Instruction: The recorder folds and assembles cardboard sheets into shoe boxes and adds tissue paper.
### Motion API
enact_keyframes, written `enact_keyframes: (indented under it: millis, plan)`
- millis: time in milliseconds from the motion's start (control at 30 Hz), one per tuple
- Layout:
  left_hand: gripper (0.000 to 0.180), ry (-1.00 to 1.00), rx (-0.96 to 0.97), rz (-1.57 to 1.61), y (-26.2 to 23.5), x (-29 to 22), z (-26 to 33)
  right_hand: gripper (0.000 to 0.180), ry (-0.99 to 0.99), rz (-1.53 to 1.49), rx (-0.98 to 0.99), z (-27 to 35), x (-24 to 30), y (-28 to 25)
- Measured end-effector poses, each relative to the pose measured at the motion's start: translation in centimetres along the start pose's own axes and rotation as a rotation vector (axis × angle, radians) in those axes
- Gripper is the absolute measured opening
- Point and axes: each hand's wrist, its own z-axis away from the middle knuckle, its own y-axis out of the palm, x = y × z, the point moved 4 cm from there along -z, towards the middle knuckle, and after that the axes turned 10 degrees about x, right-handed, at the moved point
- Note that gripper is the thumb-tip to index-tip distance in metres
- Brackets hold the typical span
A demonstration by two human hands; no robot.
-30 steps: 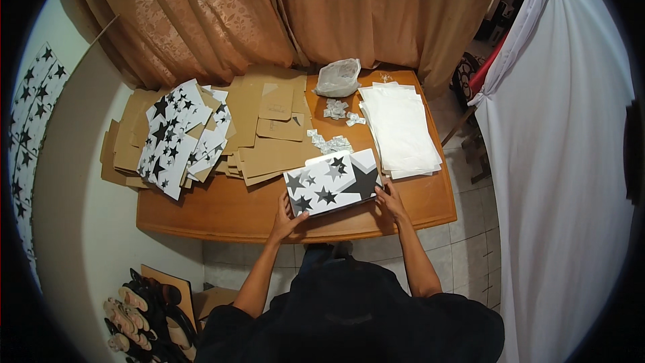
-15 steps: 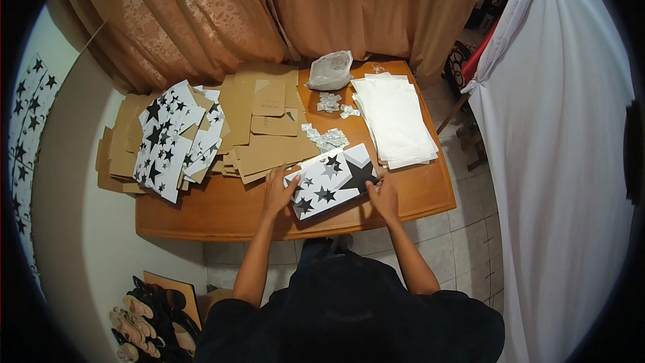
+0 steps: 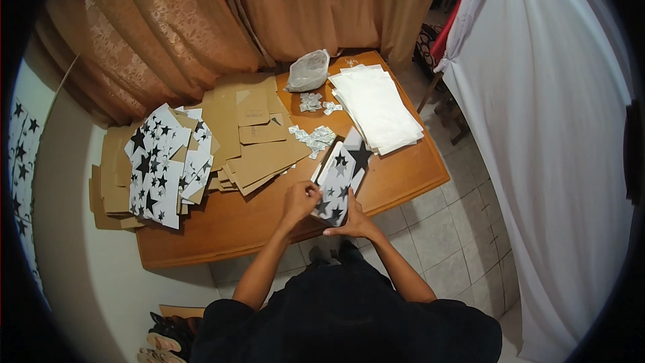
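Note:
A white cardboard box [image 3: 334,181] printed with black and grey stars stands tilted at the table's front edge, one long face turned up. My right hand [image 3: 356,220] grips its near right corner, thumb up along the side and fingers underneath. Against the box's left side, my left hand [image 3: 300,202] is closed, fingertips pinched together. What those fingertips hold, if anything, is too small to make out. A further star-printed panel [image 3: 361,154] shows behind the box on the right. Just beyond lie several small white packets [image 3: 313,138].
Flat brown cardboard sheets [image 3: 269,161] and star-printed cardboard pieces [image 3: 158,161] cover the left of the wooden table [image 3: 201,242]. A stack of white paper [image 3: 379,111] lies at right, beside a plastic bag [image 3: 308,70] and more packets [image 3: 311,102]. A white cloth [image 3: 537,128] hangs at right.
The box has been turned from lying crosswise to pointing away from me and tipped up. My right hand moved to its near corner; my left hand's fingers curled in. The view has swung.

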Motion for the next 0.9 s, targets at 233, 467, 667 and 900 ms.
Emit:
enact_keyframes:
  millis: [233,467,667,900]
  plan:
    - [0.028,0.238,-0.003,0.198,5.3,-4.4,1.3,0.096,0.130,-0.148,-0.456,3.4,-3.1,1.2]
    - [0.026,0.230,-0.118,0.117,1.1,0.9,-2.1,0.027,0.322,-0.541,-0.661,5.3,-8.5,-1.8]
    - [0.029,0.155,-0.257,0.008,-3.9,5.4,-6.1,0.033,0.085,-0.741,-0.499,4.1,-11.3,-6.4]
    - [0.041,-0.021,0.042,-0.135,-4.3,6.3,-7.3,0.035,0.001,-0.671,-0.233,2.4,-8.2,-13.4]
